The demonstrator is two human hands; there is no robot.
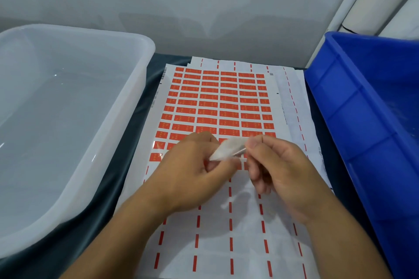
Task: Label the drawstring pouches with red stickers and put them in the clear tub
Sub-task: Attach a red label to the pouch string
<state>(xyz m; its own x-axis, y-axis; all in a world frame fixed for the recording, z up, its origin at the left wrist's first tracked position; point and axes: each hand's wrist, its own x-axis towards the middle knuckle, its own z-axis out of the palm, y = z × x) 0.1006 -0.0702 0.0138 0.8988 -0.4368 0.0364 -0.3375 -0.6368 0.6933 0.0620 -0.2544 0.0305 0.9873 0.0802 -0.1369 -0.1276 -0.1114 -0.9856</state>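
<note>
Both hands pinch one white pouch above the sticker sheet: left hand low end, right hand high end. Clear tub lies leftward, nearer the left hand.

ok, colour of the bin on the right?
Blue bin, solid plastic; the head view shows it at the right edge.

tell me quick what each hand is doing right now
Left hand: fingers curled, pinching the white pouch.
Right hand: pinching the same pouch at its other end.
</note>
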